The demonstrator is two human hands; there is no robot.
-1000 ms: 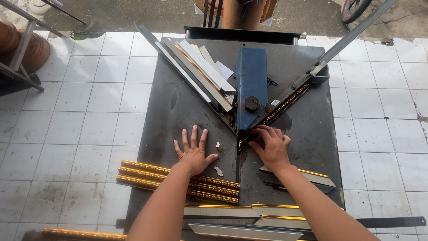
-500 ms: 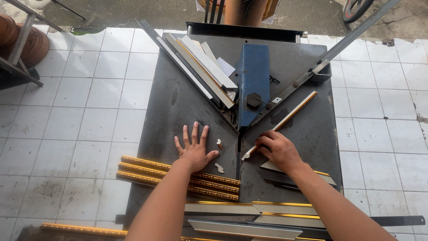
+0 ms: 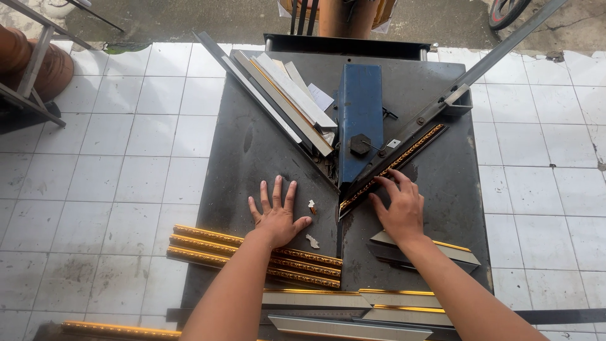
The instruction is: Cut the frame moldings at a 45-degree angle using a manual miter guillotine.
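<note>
My left hand (image 3: 277, 216) lies flat on the dark metal table (image 3: 252, 158), fingers spread, holding nothing. My right hand (image 3: 398, 205) presses a gold-patterned frame moulding strip (image 3: 404, 158) against the right angled fence (image 3: 467, 82), its lower end at the blue cutter block (image 3: 360, 120). Three gold moulding strips (image 3: 221, 249) lie just below my left hand. Small offcut chips (image 3: 312, 240) sit between my hands.
White and grey moulding lengths (image 3: 284, 101) rest along the left fence. Cut mitred pieces (image 3: 442, 252) lie below my right hand, with more strips (image 3: 353, 303) at the table's near edge. White floor tiles (image 3: 113, 158) surround the table. A brown pot (image 3: 38, 63) stands far left.
My right hand has pushed the gold strip back up against the right fence and cutter, after having drawn it away half a second ago. My left hand has stayed flat on the table.
</note>
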